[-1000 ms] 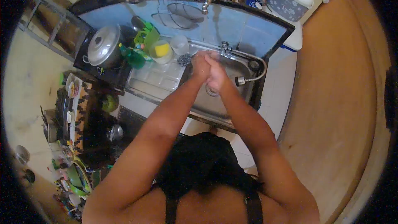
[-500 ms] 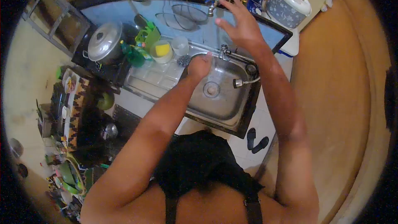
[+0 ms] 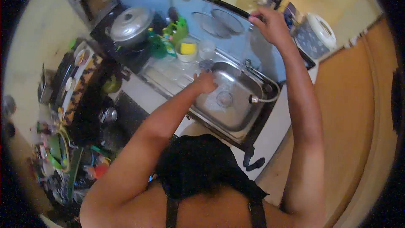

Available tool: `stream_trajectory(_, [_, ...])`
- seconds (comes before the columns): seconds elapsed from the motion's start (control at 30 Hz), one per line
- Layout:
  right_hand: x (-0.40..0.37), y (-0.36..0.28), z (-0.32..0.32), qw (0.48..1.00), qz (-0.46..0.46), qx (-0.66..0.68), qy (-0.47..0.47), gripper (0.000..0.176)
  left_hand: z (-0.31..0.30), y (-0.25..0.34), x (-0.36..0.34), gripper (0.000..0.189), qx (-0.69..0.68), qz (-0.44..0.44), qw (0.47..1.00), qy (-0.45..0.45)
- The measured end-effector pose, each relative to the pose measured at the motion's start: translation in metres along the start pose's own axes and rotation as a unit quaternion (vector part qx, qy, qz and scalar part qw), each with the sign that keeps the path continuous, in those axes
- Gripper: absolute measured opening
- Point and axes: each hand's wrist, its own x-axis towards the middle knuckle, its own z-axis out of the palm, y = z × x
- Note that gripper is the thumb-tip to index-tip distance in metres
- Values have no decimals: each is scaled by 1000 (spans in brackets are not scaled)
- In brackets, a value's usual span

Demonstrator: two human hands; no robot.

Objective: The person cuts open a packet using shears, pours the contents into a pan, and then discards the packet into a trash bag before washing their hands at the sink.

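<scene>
Steel sink now has only the left hand over its rim, half-curled, empty; the right hand has lifted to the wall, grip unclear: rubbing seems over.

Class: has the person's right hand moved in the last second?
Yes. The right hand has left the left hand over the sink and risen to the wall above it.
</scene>
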Motion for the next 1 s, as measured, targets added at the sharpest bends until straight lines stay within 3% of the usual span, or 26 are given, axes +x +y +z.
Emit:
stream_trajectory(0.07, [4, -3, 2, 1000, 4, 16, 10, 23, 11, -32, -20, 48, 8, 4, 998, 57])
stream_trajectory(0.13, [4, -14, 1, 999, 33, 22, 25, 21, 18, -58, -46, 43, 11, 27, 998, 53])
stream_trajectory(0.2, [3, -25, 7, 997, 42, -12, 68, 19, 24, -77, -90, 38, -3, 37, 992, 124])
stream_trajectory(0.27, [3, -30, 18, 992, 61, -31, 105, 19, 52, -120, -118, 34, -126, 97, 977, 146])
stream_trajectory(0.33, [1, -25, 31, 991, 72, -17, 112, 19, 75, -143, -161, 33, -137, 79, 966, 202])
stream_trajectory(0.4, [-5, -10, 48, 964, 133, 139, 183, 23, 99, -162, -207, 26, -147, 27, 951, 270])
stream_trajectory(0.47, [-19, -26, 33, 959, 154, 169, 168, 32, 141, -189, -251, 28, -278, -104, 927, 230])
stream_trajectory(0.5, [-34, -25, 34, 945, 164, 238, 152, 36, 150, -195, -275, 29, -308, -124, 915, 230])
stream_trajectory(0.53, [-51, -26, 32, 927, 170, 306, 133, 40, 159, -200, -297, 31, -338, -143, 900, 233])
stream_trajectory(0.6, [-87, -59, 15, 861, 297, 406, 71, 44, 193, -216, -341, 31, -381, -357, 838, 160])
stream_trajectory(0.63, [-110, -65, 20, 746, 300, 594, 44, 42, 224, -236, -364, 30, -334, -320, 859, 219])
stream_trajectory(0.67, [-136, -69, 36, 592, 292, 751, 12, 41, 267, -263, -385, 29, -281, -282, 875, 275])
stream_trajectory(0.73, [-190, -48, 109, 644, 432, 609, -166, 48, 368, -318, -424, 26, -379, -326, 800, 332])
stream_trajectory(0.77, [-238, -44, 139, 784, 381, 407, -274, 49, 360, -317, -444, 28, -296, -393, 843, 219])
stream_trajectory(0.8, [-273, -33, 166, 868, 299, 174, -356, 49, 353, -315, -464, 30, -209, -451, 862, 99])
stream_trajectory(0.83, [-264, -68, 169, 834, 330, 196, -397, 51, 362, -328, -469, 30, -205, -462, 855, 112])
stream_trajectory(0.87, [-253, -110, 166, 796, 358, 217, -437, 53, 376, -341, -477, 33, -159, -430, 884, 92])
stream_trajectory(0.9, [-263, -111, 195, 799, 343, 226, -438, 53, 396, -353, -488, 38, -112, -397, 908, 67])
stream_trajectory(0.97, [-298, -114, 250, 662, 511, 469, -283, 56, 446, -385, -509, 46, -11, -320, 947, 4])
stream_trajectory(1.0, [-303, -119, 270, 661, 504, 477, -285, 56, 476, -405, -512, 51, 38, -277, 960, -30])
